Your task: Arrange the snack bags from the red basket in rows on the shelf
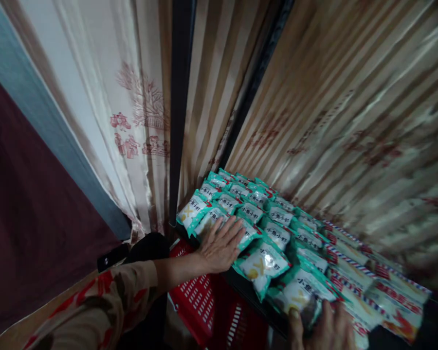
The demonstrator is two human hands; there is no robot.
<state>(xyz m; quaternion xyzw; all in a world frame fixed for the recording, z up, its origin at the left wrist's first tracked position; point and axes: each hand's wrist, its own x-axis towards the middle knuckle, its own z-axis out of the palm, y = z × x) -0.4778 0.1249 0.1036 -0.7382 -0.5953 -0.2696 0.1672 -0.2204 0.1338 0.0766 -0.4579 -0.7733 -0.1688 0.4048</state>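
My left hand lies flat, fingers stretched out, on the front bags of a display of green-and-white snack bags. Its palm covers part of the bags beneath. At the lower edge of the picture, my right hand has its thumb and fingers spread apart at the bottom of a front green snack bag. Part of that hand is cut off by the frame and slightly blurred. The bags stand in tilted rows on a dark shelf. To the right are white-and-red packets with striped edges.
A red plastic basket with slotted sides sits below the shelf. Striped, pleated curtains hang right behind the bags, with a dark upright post at the left. A dark phone-like object lies beside my left sleeve.
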